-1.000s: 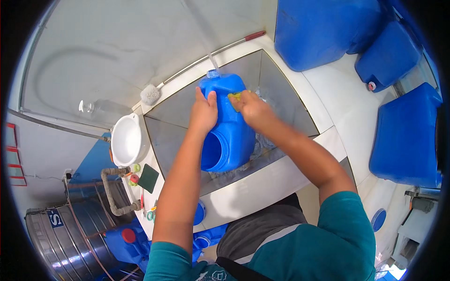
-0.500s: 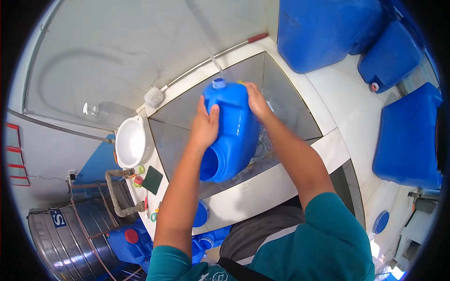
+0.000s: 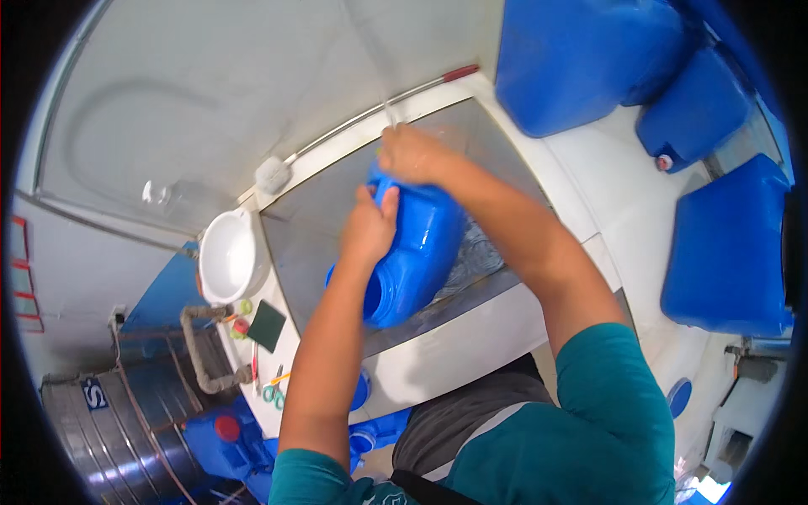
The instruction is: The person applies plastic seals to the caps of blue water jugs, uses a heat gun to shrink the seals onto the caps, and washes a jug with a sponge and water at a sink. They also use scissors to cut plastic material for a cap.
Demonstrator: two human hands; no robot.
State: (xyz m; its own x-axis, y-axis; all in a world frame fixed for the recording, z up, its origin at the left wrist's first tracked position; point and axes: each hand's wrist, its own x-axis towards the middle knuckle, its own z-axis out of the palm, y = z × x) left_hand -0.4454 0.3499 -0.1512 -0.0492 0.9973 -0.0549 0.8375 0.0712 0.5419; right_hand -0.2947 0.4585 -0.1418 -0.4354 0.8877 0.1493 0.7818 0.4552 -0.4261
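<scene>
A blue plastic water jug [image 3: 429, 252] is tilted over a grey-tiled sink basin [image 3: 316, 202], its wide round opening [image 3: 380, 295] facing me. My left hand [image 3: 369, 225] is closed on the jug's handle area, thumb on top. At the jug's far end, my right hand [image 3: 414, 156] is closed over the small spout and hides it. A bit of yellow-green shows by those fingers; what it is I cannot make out. A thin stream of water [image 3: 387, 105] comes down at the right hand. Part of the wide opening is behind my left forearm.
A white basin [image 3: 229, 257] stands on the left ledge, near a dark green scouring pad [image 3: 267, 326] and scissors [image 3: 273, 396]. Along the back ledge lies a long-handled brush [image 3: 362, 116]. Large blue containers [image 3: 560, 67] stand at the right. A metal tank [image 3: 109, 438] is at lower left.
My right hand has moved left from the jug's right side onto the spout, covering it. The jug has shifted slightly; my left hand keeps its hold.
</scene>
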